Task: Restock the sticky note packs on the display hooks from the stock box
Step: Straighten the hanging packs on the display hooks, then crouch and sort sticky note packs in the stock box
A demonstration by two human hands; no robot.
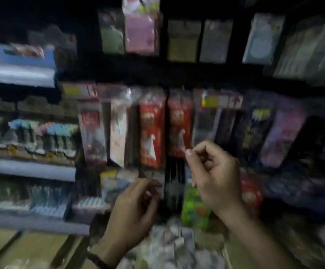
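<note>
Dim, blurred shop display wall [119,74]. Head view: pastel paper sticky note packs [140,33] hang above red carded packs [152,129]. Below the red packs, left hand [136,208] and right hand [216,175] have curled fingers; whether they hold anything, cannot tell. Probably between packs; the next move is likely down to the clear-wrapped stock heap [173,245].

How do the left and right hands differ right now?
The right hand is higher, thumb and forefinger pinched near a red pack; the left hand sits lower, fingers loosely curled. Only the left wrist wears a bracelet. Both are too blurred to show any held pack.
</note>
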